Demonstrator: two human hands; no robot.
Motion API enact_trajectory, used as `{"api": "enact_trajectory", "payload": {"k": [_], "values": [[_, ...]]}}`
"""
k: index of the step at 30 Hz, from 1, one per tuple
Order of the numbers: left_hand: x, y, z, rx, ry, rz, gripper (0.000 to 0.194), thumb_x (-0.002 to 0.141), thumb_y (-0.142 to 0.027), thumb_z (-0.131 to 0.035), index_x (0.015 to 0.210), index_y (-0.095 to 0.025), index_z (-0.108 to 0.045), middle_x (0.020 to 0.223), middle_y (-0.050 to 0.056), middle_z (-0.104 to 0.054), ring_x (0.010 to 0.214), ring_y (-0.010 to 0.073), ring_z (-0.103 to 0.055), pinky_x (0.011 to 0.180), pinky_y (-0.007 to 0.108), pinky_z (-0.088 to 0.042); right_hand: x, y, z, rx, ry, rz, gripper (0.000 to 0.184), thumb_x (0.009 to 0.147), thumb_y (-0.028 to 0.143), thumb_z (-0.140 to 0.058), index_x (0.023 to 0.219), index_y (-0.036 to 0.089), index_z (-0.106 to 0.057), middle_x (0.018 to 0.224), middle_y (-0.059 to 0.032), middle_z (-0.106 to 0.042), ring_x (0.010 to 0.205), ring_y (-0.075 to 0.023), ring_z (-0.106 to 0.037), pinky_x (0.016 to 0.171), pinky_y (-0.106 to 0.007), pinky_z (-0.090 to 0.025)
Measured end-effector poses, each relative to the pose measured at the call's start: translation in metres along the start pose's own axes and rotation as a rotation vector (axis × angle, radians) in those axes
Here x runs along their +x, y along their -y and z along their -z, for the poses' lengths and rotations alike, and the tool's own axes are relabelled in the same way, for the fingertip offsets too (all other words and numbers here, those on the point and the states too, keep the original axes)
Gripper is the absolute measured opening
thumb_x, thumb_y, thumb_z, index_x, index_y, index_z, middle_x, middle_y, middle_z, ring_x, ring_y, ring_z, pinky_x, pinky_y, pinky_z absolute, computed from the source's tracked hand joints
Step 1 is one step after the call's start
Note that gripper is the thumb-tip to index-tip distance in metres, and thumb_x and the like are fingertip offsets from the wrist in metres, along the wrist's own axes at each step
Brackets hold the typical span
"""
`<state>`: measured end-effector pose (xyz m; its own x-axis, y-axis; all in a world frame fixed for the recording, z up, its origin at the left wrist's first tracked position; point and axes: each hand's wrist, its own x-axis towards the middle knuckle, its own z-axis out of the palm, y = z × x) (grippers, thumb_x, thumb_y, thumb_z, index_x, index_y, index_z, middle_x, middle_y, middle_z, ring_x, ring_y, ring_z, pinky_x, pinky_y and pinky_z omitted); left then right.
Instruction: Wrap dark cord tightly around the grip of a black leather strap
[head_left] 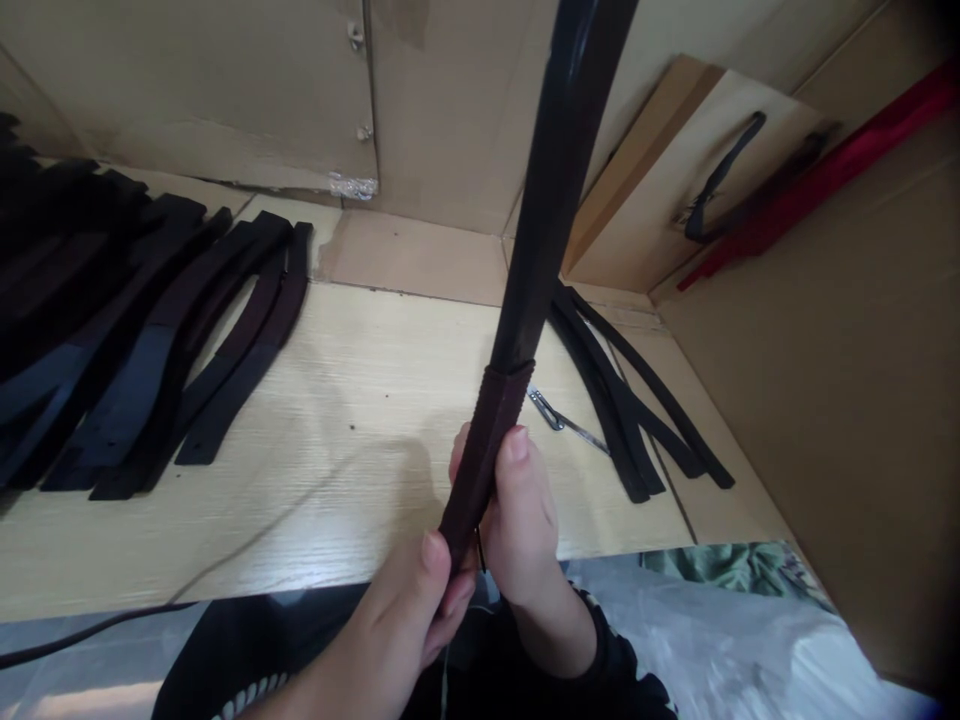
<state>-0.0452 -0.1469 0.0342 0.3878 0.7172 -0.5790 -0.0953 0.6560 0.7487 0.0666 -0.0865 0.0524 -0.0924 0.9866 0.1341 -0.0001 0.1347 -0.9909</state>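
Note:
My left hand (pixel 401 600) is closed around the lower end of a long dark bar (pixel 551 180), its thumb lying along the side. My right hand (pixel 525 515) grips the same piece slightly higher up, with the thumb pressed on its edge. A dark brown sleeve (pixel 487 435) with a ridged, stitch-like edge covers the bar's lower part, and both hands are on this sleeve. The bar slants up and right, out of view at the top. A thin dark needle-like piece (pixel 481 550) sticks out by my right palm. Below the hands hangs a pale thread (pixel 445 680).
Many curved dark strips (pixel 247 350) lie piled on the left of the pale table (pixel 360 360). Several more strips (pixel 622 400) and a small metal tool (pixel 553 412) lie at right. Cardboard walls (pixel 810 380) enclose the back and right; a red strip (pixel 810 190) hangs there.

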Motion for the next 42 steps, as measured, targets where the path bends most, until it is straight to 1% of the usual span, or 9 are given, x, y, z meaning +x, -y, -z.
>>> {"api": "enact_trajectory", "payload": {"k": [4, 8, 11, 15, 23, 29, 32, 38, 42], "values": [[0.001, -0.003, 0.001, -0.081, 0.121, -0.082, 0.062, 0.078, -0.08, -0.033, 0.065, -0.02, -0.043, 0.045, -0.01, -0.029, 0.039, 0.0063, -0.019, 0.038, 0.02, -0.017, -0.002, -0.005, -0.001, 0.168, -0.039, -0.071, 0.052, 0.096, 0.054, -0.025, 0.061, 0.02, -0.043, 0.052, 0.0027, -0.037, 0.048, -0.01, -0.034, 0.044, -0.025, -0.025], [0.002, -0.011, 0.004, -0.252, 0.374, -0.092, 0.059, 0.084, -0.075, -0.03, 0.067, -0.02, -0.042, 0.044, -0.01, -0.026, 0.035, 0.0056, -0.017, 0.036, 0.022, -0.011, -0.004, -0.013, 0.001, 0.177, -0.131, -0.21, 0.054, 0.091, 0.062, -0.033, 0.065, 0.019, -0.053, 0.061, -0.0001, -0.049, 0.056, -0.0108, -0.045, 0.05, -0.024, -0.037], [0.003, -0.015, 0.007, -0.39, 0.503, -0.092, 0.062, 0.083, -0.077, -0.027, 0.063, -0.02, -0.039, 0.039, -0.011, -0.022, 0.031, 0.0044, -0.012, 0.038, 0.025, -0.006, -0.002, -0.015, 0.007, 0.264, 0.06, -0.173, 0.056, 0.088, 0.066, -0.035, 0.071, 0.019, -0.062, 0.062, -0.0008, -0.054, 0.052, -0.0106, -0.045, 0.047, -0.023, -0.037], [0.005, -0.017, 0.009, -0.456, 0.577, -0.077, 0.063, 0.083, -0.078, -0.024, 0.06, -0.02, -0.036, 0.036, -0.012, -0.022, 0.027, 0.0033, -0.011, 0.038, 0.027, -0.005, 0.005, -0.007, 0.015, 0.396, 0.332, -0.092, 0.039, 0.08, 0.054, -0.061, 0.108, 0.028, -0.067, 0.07, 0.0017, -0.059, 0.047, -0.0077, -0.039, 0.041, -0.019, -0.034], [0.005, -0.015, 0.01, -0.45, 0.586, -0.057, 0.06, 0.085, -0.075, -0.029, 0.063, -0.019, -0.039, 0.038, -0.012, -0.023, 0.028, 0.0034, -0.011, 0.037, 0.026, -0.005, 0.011, 0.005, 0.016, 0.433, 0.279, -0.163, 0.017, 0.07, 0.025, -0.076, 0.087, 0.027, -0.075, 0.063, 0.0024, -0.065, 0.05, -0.0083, -0.051, 0.047, -0.02, -0.048], [0.003, -0.016, 0.01, -0.404, 0.62, -0.039, 0.059, 0.085, -0.074, -0.031, 0.065, -0.019, -0.038, 0.038, -0.012, -0.024, 0.029, 0.0036, -0.012, 0.038, 0.026, -0.005, 0.016, 0.002, 0.024, 0.614, 0.476, -0.259, 0.018, 0.07, 0.029, -0.076, 0.088, 0.028, -0.076, 0.074, 0.0016, -0.072, 0.057, -0.0082, -0.063, 0.053, -0.018, -0.053], [0.002, -0.015, 0.008, -0.399, 0.571, -0.065, 0.06, 0.085, -0.075, -0.029, 0.064, -0.019, -0.037, 0.037, -0.012, -0.022, 0.029, 0.0034, -0.009, 0.037, 0.027, -0.005, 0.017, -0.001, 0.023, 0.645, 0.477, -0.285, 0.018, 0.07, 0.03, -0.076, 0.087, 0.027, -0.076, 0.077, 0.0004, -0.073, 0.059, -0.0096, -0.064, 0.054, -0.019, -0.054], [0.001, -0.016, 0.008, -0.362, 0.477, -0.106, 0.057, 0.087, -0.071, -0.033, 0.068, -0.018, -0.043, 0.041, -0.011, -0.024, 0.033, 0.0045, -0.015, 0.034, 0.022, -0.007, 0.013, -0.001, 0.02, 0.547, 0.357, -0.255, 0.021, 0.062, 0.035, -0.081, 0.079, 0.024, -0.074, 0.065, 0.0012, -0.066, 0.05, -0.0078, -0.05, 0.044, -0.018, -0.042], [0.003, -0.016, 0.008, -0.383, 0.487, -0.078, 0.061, 0.086, -0.074, -0.027, 0.065, -0.019, -0.039, 0.04, -0.011, -0.024, 0.03, 0.003, -0.011, 0.032, 0.02, -0.005, 0.012, 0.003, 0.022, 0.41, 0.33, -0.257, 0.03, 0.067, 0.036, -0.078, 0.095, 0.027, -0.072, 0.053, 0.006, -0.052, 0.043, -0.0069, -0.034, 0.04, -0.019, -0.032]]}}
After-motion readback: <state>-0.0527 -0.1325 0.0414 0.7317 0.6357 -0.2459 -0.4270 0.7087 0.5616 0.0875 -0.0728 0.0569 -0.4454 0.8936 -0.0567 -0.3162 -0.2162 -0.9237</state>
